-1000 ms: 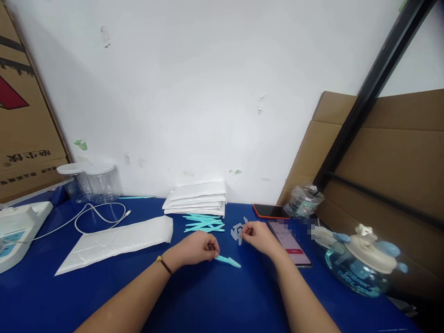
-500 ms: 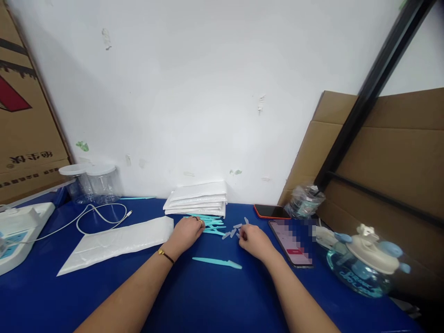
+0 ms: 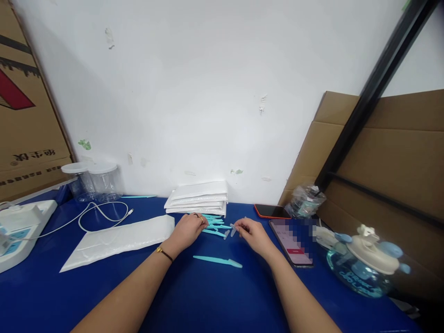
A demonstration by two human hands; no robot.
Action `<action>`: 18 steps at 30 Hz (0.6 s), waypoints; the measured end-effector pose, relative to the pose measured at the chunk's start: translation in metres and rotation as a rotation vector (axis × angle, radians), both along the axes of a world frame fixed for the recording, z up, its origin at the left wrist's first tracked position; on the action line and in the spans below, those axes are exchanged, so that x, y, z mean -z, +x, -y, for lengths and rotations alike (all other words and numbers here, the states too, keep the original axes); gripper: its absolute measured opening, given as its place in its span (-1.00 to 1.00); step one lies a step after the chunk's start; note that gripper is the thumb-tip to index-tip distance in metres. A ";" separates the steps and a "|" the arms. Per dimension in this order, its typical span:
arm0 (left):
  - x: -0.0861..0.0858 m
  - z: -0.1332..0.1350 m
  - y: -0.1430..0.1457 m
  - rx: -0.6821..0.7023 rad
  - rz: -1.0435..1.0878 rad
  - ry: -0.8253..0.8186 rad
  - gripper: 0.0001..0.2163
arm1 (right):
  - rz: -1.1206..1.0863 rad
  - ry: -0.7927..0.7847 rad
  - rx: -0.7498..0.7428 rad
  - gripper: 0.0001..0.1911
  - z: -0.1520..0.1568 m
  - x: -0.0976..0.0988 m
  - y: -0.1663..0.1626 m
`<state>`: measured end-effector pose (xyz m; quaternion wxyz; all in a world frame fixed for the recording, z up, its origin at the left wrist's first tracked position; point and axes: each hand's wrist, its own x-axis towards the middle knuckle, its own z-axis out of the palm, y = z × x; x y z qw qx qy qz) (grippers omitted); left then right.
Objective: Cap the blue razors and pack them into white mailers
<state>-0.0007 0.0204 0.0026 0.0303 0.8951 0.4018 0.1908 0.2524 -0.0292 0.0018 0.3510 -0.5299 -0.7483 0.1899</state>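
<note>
My left hand rests on a pile of several thin turquoise sticks, its fingers curled over them. My right hand pinches a small clear cap beside another loose clear cap. One turquoise stick lies alone on the blue table, just in front of both hands. A stack of white padded envelopes sits behind the pile, against the wall.
A flat white envelope lies to the left, with a white cable, clear jars and a white device. Two phones lie to the right, by a crumpled bag and a blue-capped bottle. Cardboard stands at both sides.
My left hand let go of one turquoise stick, which now lies on the table, and moved back onto the pile. My right hand stayed among the clear caps and now pinches one.
</note>
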 end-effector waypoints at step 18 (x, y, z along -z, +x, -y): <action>0.004 0.001 -0.003 0.001 -0.039 -0.078 -0.85 | 0.224 0.063 -0.071 -0.75 -0.004 0.005 0.001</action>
